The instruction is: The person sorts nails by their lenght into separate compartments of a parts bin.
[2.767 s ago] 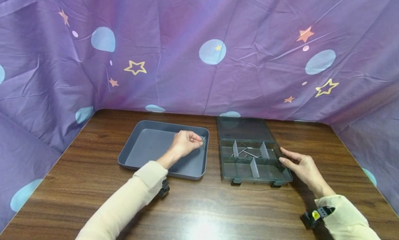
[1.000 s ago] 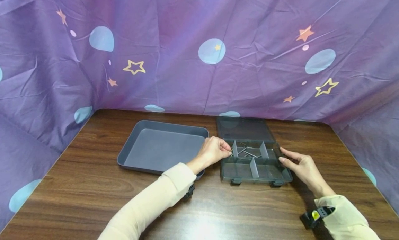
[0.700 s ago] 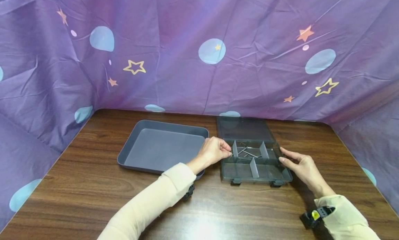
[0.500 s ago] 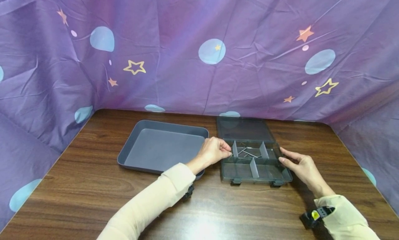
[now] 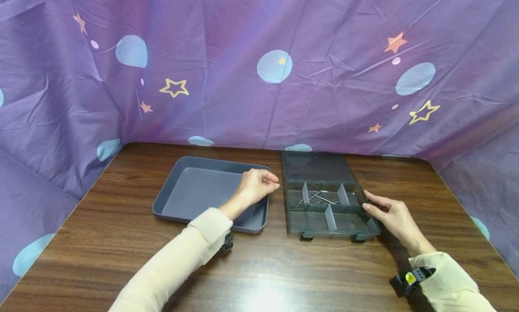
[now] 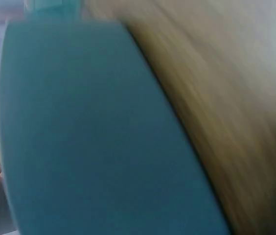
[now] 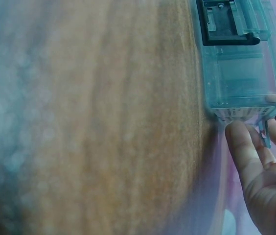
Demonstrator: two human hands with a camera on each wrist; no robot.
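In the head view my left hand (image 5: 254, 186) is over the right side of a grey tray (image 5: 174, 204), its fingers loosely bent and nothing visible between them. To its right stands a transparent dark organizer box (image 5: 310, 222) with its lid (image 5: 320, 169) laid back. Thin silver nail-like fasteners (image 5: 324, 198) lie crossed in its back middle compartment; small thin pieces (image 5: 300, 203) lie in the back left one. My right hand (image 5: 399, 217) touches the box's right end with extended thumb and fingers. The right wrist view shows that thumb (image 7: 243, 152) against the end wall.
The tray's wall (image 6: 94, 137) fills much of the left wrist view. Two latches (image 5: 307, 236) stick out at the box's front. A wooden table (image 5: 304, 276) carries everything, and a purple patterned cloth (image 5: 227, 78) hangs behind it.
My left hand carried a thin nail-like fastener from the tray to the box's back left compartment, let it go there, and moved back left over the tray. My right hand stayed put.
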